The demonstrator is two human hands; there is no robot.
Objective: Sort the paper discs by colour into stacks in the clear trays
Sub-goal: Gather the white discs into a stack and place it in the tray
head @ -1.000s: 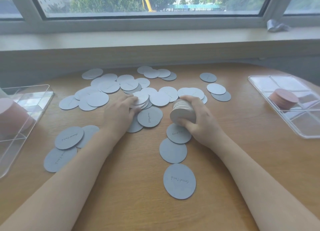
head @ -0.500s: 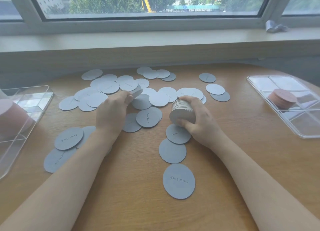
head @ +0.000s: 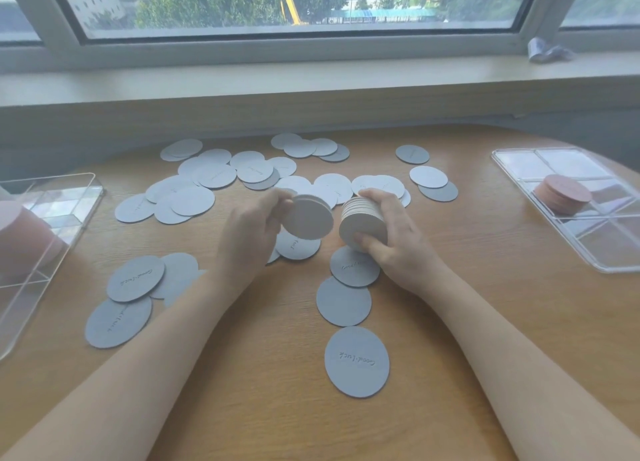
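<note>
Head view. We saw the left hand point(head: 247, 239) curled round a thin stack of grey discs point(head: 307, 218), lifted off the wooden table point(head: 485, 322) and tilted on edge with its flat face toward the camera. The right hand point(head: 398, 242) gripped a thicker grey stack point(head: 362, 223), thumb under its near face and fingers over the far side, also tilted on edge. The 2 stacks stood just beside each other, and we could not tell whether they touched. Loose grey discs point(head: 207, 176) lay scattered flat across the table, many overlapping, and 1 separate disc point(head: 356, 362) marked "Good Luck" lay nearest the camera. The clear tray on the right point(head: 512, 170) held a low pink stack point(head: 562, 194) in a middle compartment. The clear tray on the left point(head: 86, 197) held a taller pink stack point(head: 24, 239) at the frame's edge.
</note>
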